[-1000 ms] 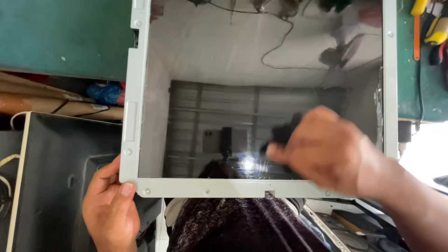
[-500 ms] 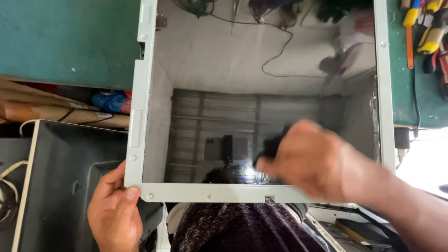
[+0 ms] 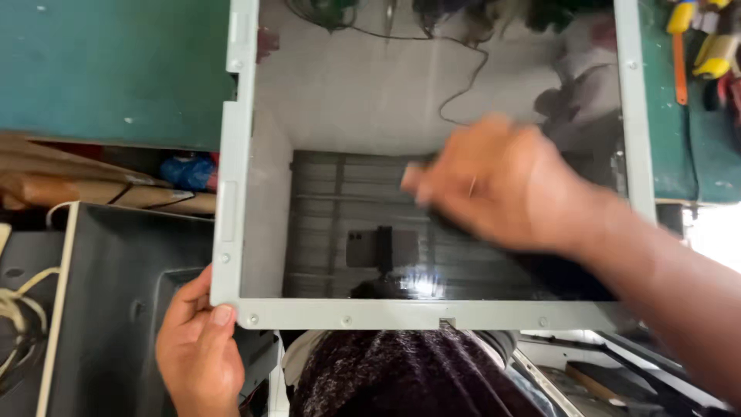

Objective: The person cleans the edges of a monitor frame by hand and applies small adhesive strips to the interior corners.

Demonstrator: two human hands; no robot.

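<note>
A glossy screen panel (image 3: 355, 100) in a pale grey metal frame (image 3: 231, 201) lies flat in front of me and mirrors the room. My left hand (image 3: 197, 351) grips the frame's lower left corner, thumb on the metal. My right hand (image 3: 505, 181), blurred by motion, presses on the middle of the glass. Its fingers are curled around a small dark thing, perhaps a cloth, that is mostly hidden beneath them.
A green bench top (image 3: 116, 69) lies at the upper left, with brown rolls (image 3: 77, 189) and a blue object (image 3: 189, 170) below it. A dark grey plastic casing (image 3: 116, 293) sits at the left. Yellow-handled tools (image 3: 714, 46) lie at the upper right. Dark patterned fabric (image 3: 409, 378) is below the frame.
My right hand has slid from the lower right of the glass up and left towards the middle. The left hand has kept its grip on the corner.
</note>
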